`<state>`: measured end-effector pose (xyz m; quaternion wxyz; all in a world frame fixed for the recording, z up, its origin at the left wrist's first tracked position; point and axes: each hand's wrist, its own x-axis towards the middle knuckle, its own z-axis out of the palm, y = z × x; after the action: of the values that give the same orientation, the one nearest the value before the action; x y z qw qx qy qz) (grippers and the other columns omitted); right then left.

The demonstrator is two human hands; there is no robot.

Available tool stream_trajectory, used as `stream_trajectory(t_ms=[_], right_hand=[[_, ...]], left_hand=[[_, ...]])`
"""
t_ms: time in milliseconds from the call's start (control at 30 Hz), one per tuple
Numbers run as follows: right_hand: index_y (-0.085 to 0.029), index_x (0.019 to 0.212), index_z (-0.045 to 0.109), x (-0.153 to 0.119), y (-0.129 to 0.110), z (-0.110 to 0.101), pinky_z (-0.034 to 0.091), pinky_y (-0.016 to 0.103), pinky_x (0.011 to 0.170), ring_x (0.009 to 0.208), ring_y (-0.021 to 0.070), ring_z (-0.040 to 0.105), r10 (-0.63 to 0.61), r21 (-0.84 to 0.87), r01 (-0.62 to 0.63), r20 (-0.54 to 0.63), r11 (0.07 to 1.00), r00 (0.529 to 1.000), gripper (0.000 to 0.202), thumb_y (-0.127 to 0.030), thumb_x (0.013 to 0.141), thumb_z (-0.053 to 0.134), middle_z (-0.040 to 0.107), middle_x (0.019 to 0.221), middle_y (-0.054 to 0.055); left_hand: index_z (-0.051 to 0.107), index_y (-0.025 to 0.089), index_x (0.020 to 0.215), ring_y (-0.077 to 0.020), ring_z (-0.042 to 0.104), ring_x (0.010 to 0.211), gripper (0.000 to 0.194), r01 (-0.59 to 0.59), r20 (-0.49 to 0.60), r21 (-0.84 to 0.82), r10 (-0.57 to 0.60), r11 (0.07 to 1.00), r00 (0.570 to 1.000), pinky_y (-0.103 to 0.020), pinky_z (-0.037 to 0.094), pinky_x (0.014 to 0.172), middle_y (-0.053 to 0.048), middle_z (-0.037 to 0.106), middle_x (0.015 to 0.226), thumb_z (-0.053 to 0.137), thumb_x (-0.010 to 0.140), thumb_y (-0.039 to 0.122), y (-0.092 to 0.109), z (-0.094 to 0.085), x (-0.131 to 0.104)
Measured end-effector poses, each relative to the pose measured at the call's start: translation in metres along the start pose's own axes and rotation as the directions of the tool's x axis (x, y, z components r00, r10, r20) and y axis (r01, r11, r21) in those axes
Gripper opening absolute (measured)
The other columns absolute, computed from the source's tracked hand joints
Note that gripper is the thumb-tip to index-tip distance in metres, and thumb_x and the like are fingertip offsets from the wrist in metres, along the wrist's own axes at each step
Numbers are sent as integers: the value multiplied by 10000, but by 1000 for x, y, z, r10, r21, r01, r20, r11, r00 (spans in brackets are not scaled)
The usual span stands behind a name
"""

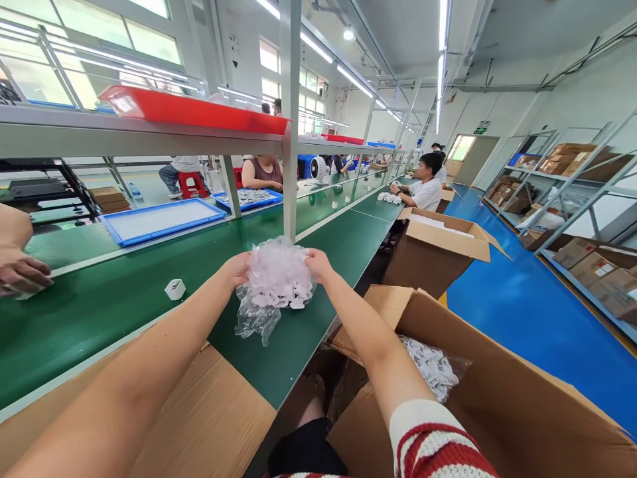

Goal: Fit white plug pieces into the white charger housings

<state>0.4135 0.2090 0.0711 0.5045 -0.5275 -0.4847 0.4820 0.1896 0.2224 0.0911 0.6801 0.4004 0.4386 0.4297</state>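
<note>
A clear plastic bag [279, 269] full of small white plastic parts rests on the green bench top in front of me. My left hand [241, 269] grips the bag's left side, its fingers partly hidden by the plastic. On the opposite side my right hand [317, 264] pinches the bag near its upper edge. White parts show at the bag's front, and a loose fold of plastic hangs toward me. A white cube-shaped piece [175, 289] sits apart on the green conveyor belt [114, 299], left of the bag.
An open cardboard box [497, 385] at my right holds another bag of white parts [432, 366]. A flat cardboard sheet [209, 418] lies at lower left. A metal post [289, 166] rises behind the bag. Another person's hand [22, 271] is at far left; a co-worker [425, 186] sits farther along.
</note>
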Motion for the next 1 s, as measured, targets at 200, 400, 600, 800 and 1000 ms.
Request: stream_trajectory(t_ms=[200, 400, 600, 800, 1000], right_hand=[[-178, 838, 722, -4, -13, -6, 537, 254, 661, 697, 156, 653, -106, 96, 101, 48, 990, 993, 209, -166, 633, 686, 720, 716, -9], [-184, 852, 715, -2, -29, -8, 558, 283, 701, 761, 176, 672, -192, 184, 183, 30, 966, 981, 239, -206, 614, 704, 752, 795, 7], [-185, 899, 743, 7, -48, -2, 565, 298, 715, 828, 203, 694, -271, 207, 257, 43, 944, 962, 315, -214, 587, 713, 772, 844, 16], [-176, 844, 740, -8, -24, -11, 546, 277, 753, 852, 180, 676, -242, 28, 241, 188, 970, 952, 270, -139, 589, 657, 767, 900, 27], [-233, 1145, 707, -17, -1, -29, 534, 257, 668, 715, 140, 620, 11, -156, 7, 115, 988, 993, 602, -123, 554, 681, 732, 948, 10]], left_hand=[[708, 108, 796, -195, 655, 580, 388, -97, -21, -39, 97, 994, 995, -296, 540, 571, -62, 709, 699, 872, 445, 86, 19, 0, -12], [646, 138, 799, -181, 661, 631, 385, -227, -67, -101, 221, 969, 973, -301, 556, 621, -30, 697, 748, 887, 499, 121, 32, 10, -22], [610, 189, 802, -167, 654, 689, 378, -350, -125, -126, 335, 928, 934, -275, 541, 649, 10, 678, 778, 902, 563, 175, 43, 14, -23], [672, 150, 774, -149, 609, 601, 370, -244, -94, 5, 243, 970, 965, -240, 472, 570, -15, 677, 710, 922, 511, 222, 29, -16, -33], [677, 148, 708, -176, 612, 602, 381, -123, -109, 97, 133, 988, 985, -252, 456, 538, -47, 660, 641, 938, 594, 401, -4, -33, -37]])
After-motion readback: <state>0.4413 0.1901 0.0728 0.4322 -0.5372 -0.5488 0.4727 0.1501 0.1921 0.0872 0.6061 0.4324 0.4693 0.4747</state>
